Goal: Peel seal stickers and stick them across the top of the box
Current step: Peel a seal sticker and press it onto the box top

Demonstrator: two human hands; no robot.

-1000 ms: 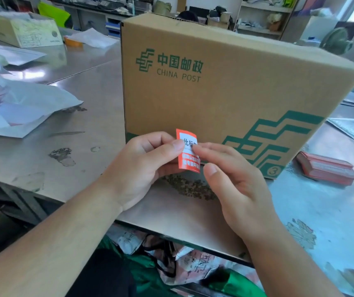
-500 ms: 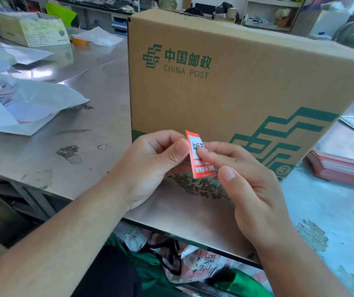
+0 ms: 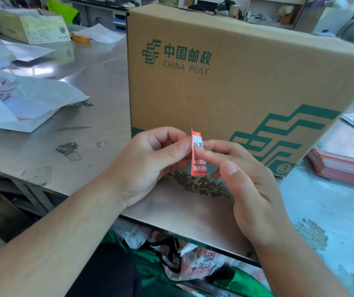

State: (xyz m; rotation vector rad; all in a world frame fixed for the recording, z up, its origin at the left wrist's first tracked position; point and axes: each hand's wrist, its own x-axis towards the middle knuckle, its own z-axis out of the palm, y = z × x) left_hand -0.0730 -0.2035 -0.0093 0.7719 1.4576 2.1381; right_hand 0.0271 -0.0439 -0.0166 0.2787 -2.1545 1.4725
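I have the left hand (image 3: 150, 159) and right hand (image 3: 251, 185) both pinching the red seal sticker (image 3: 199, 168) upright between them — just near of the box (image 3: 246, 82) standing on the table (image 3: 99, 116)

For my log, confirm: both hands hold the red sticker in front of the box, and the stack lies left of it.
Not quite: the head view shows the stack right of the box, not left. The left hand and right hand do hold the sticker in front of it.
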